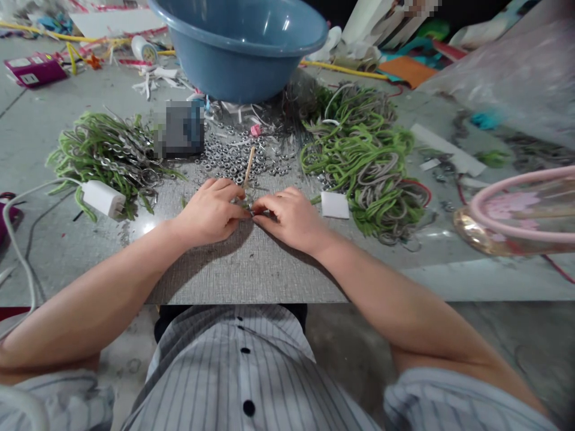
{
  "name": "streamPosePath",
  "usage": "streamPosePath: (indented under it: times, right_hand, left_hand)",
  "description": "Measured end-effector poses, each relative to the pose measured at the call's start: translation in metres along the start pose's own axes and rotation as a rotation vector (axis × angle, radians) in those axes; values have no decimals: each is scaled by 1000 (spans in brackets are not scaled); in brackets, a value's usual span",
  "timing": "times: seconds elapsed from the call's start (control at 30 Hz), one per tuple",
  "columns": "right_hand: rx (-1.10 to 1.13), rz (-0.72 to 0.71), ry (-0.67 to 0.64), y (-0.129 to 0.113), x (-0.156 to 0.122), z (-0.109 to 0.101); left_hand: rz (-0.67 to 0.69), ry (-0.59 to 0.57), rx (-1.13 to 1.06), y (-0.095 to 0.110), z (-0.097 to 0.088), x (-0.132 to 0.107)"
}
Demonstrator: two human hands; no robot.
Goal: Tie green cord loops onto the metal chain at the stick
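Over the grey tabletop point(251, 269), my left hand point(213, 209) and my right hand point(291, 218) meet fingertip to fingertip. Both are closed in a pinch around something tiny and shiny that I cannot make out. A thin wooden stick point(249, 166) slants up just beyond my left fingers. Behind it lie many small metal rings or nuts point(224, 160), loosely spread. Right of my right hand is a tangled heap of green and grey cords point(363, 161), with a white square piece point(335, 205) at its near edge. Another bundle of green cords with metal chains point(103, 146) lies left of my left hand.
A large blue basin point(242, 60) stands at the back. A white charger plug point(103, 199) with its cable lies at left, near a dark pixelated object point(182, 130). At right are a transparent bag with pink handle point(521, 209) and clear plastic sheeting point(507, 90). A purple packet point(35, 70) lies far left.
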State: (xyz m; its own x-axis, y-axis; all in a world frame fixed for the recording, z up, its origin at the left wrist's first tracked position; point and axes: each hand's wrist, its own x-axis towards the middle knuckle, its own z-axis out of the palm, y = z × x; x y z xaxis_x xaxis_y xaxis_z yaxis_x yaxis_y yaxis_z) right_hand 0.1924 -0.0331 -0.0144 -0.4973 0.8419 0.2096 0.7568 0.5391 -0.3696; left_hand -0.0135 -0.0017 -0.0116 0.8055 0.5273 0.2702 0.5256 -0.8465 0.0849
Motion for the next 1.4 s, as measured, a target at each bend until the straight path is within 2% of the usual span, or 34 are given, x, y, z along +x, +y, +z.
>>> streamPosePath:
  times: [0.17, 0.3, 0.43, 0.53, 0.67, 0.73, 0.8, 0.93, 1.07, 1.2, 1.4]
  right_hand:
    - [-31, -14, 35, 3, 1, 0]
    - [-108, 20, 47, 14, -2, -19]
    - [-264, 117, -137, 32, -8, -39]
    - [-383, 187, -273, 41, -11, -45]
    - [-410, 298, -309, 42, -10, -44]
    - [-317, 307, -278, 41, -9, -43]
    - [-129, 293, -176, 40, -7, -40]
    - [513, 345, 109, 35, -3, -31]
    - [1062, 451, 212, 24, 3, -22]
    - [1297, 501, 192, 17, 6, -20]
    - [1401, 499, 146, 16, 5, -19]
  left_hand:
    - [12, 13, -9, -1, 2, 0]
    - [7, 43, -38, 0, 0, 0]
    - [-19, 81, -50, 0, -3, 1]
    - [-37, 115, -56, 0, -2, 2]
    - [-46, 146, -56, -1, -1, 3]
    - [-55, 145, -58, 0, -2, 3]
    - [-64, 143, -59, 2, -3, 4]
    - [-76, 138, -60, 6, -8, 5]
    - [-100, 138, -121, 9, -9, 5]
    - [-94, 131, -167, 10, -7, 5]
    - [-79, 98, -143, 10, -4, 5]
